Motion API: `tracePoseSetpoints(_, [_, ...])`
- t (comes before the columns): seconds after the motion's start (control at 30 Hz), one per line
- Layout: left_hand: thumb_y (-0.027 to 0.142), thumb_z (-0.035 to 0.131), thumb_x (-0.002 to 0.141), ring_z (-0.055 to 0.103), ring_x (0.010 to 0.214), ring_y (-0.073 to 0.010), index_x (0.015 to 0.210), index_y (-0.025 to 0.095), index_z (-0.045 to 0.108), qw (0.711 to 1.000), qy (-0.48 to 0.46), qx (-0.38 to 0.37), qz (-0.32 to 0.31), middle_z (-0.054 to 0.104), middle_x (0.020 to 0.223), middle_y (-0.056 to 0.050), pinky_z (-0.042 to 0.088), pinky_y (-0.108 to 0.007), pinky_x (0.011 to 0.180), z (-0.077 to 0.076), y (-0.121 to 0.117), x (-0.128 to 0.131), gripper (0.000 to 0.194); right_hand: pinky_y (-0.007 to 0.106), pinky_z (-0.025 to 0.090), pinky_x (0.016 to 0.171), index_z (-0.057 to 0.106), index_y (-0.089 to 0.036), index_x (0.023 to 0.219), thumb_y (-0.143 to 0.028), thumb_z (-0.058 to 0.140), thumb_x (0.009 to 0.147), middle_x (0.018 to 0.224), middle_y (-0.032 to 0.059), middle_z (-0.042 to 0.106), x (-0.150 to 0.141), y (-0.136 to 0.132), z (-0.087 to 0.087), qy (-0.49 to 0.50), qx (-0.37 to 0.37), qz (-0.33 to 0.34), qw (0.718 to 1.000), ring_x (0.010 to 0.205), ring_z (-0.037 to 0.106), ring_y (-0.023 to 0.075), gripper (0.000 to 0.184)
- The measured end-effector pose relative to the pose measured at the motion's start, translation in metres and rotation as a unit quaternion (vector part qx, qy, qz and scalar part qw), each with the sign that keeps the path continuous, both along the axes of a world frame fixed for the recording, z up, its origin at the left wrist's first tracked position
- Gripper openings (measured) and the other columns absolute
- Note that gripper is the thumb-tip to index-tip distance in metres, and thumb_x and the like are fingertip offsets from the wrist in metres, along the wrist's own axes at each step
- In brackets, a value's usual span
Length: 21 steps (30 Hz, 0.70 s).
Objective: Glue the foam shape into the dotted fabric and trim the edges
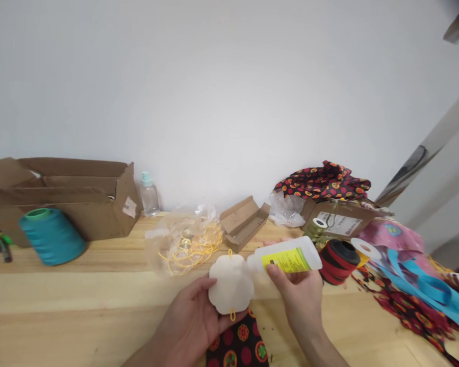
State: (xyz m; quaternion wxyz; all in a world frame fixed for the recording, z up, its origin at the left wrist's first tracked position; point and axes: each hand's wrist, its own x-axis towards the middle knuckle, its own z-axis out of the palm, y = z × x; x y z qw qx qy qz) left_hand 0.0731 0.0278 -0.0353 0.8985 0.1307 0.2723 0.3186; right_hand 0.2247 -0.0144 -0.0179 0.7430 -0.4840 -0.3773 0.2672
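My left hand (pixel 193 321) holds a pale, scallop-edged flat piece (pixel 231 285), its thumb over the left rim and fingers beneath. Small yellow cord loops (pixel 233 314) stick out at the piece's top and bottom. In my right hand (pixel 300 298) is a white glue-type bottle (pixel 286 256) with a yellow-green label, tilted on its side. The bottle's narrow end points left, against or very near the piece's right edge; I cannot tell if they touch. Below the piece lies dark fabric (pixel 239 344) with a colourful round-flower print, partly covered by my left hand.
At the left are a long cardboard box (pixel 95 219), a teal thread cone (pixel 53 237) and a clear spray bottle (pixel 150 196). Yellow cord (pixel 193 247) in plastic and a small open box (pixel 245 224) lie ahead. Rightward sit a red-black spool (pixel 338 261), blue ribbon (pixel 436 293) and printed cloth (pixel 325 181).
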Motion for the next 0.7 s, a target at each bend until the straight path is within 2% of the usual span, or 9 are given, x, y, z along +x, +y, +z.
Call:
tracePoseSetpoints(0.1, [0.011, 0.045, 0.077, 0.063, 0.078, -0.0252, 0.124, 0.013, 0.031, 1.0, -0.003, 0.018, 0.023, 0.064, 0.093, -0.013, 0.047, -0.042, 0.073, 0.0019, 0.001, -0.0014, 0.05, 0.036, 0.052, 0.075, 0.052, -0.018, 0.106, -0.02, 0.074, 0.057, 0.091, 0.0082, 0.068, -0.0005, -0.0009, 0.0003, 0.001, 0.022, 0.002, 1.0, 0.082, 0.064, 0.0229, 0.054])
tracePoseSetpoints(0.23, [0.01, 0.045, 0.076, 0.062, 0.081, -0.026, 0.125, 0.013, 0.03, 0.999, -0.001, 0.028, 0.043, 0.064, 0.095, -0.013, 0.046, -0.043, 0.075, 0.0051, 0.0028, -0.002, 0.051, 0.032, 0.053, 0.072, 0.053, -0.019, 0.106, -0.019, 0.073, 0.059, 0.089, 0.006, 0.069, -0.0014, -0.0012, 0.0007, 0.021, 0.032, -0.008, 0.999, 0.08, 0.065, 0.021, 0.051])
tracePoseSetpoints(0.4, [0.01, 0.045, 0.076, 0.063, 0.08, -0.0257, 0.125, 0.011, 0.03, 0.999, 0.0, 0.03, 0.033, 0.065, 0.094, -0.013, 0.046, -0.043, 0.076, 0.006, 0.003, -0.0028, 0.052, 0.031, 0.052, 0.072, 0.053, -0.017, 0.108, -0.021, 0.072, 0.06, 0.087, 0.007, 0.07, -0.0026, -0.0009, 0.0022, 0.05, 0.012, -0.01, 0.999, 0.079, 0.065, 0.0213, 0.052])
tracePoseSetpoints(0.57, [0.011, 0.046, 0.076, 0.063, 0.08, -0.0259, 0.126, 0.012, 0.03, 1.0, -0.007, 0.019, 0.015, 0.066, 0.092, -0.013, 0.046, -0.043, 0.075, 0.0032, 0.0023, -0.0026, 0.052, 0.033, 0.051, 0.076, 0.052, -0.017, 0.11, -0.021, 0.072, 0.061, 0.087, 0.008, 0.071, -0.0015, -0.0005, 0.0011, 0.034, 0.009, 0.01, 0.999, 0.083, 0.064, 0.0221, 0.053])
tracePoseSetpoints(0.7, [0.012, 0.047, 0.076, 0.063, 0.078, -0.0251, 0.126, 0.011, 0.029, 1.0, -0.015, 0.016, 0.005, 0.066, 0.09, -0.013, 0.047, -0.041, 0.072, 0.0017, 0.0013, -0.0009, 0.052, 0.032, 0.052, 0.075, 0.056, -0.018, 0.104, -0.023, 0.073, 0.06, 0.089, 0.0072, 0.07, -0.002, -0.0011, -0.0013, 0.022, 0.016, -0.002, 1.0, 0.082, 0.065, 0.0218, 0.048])
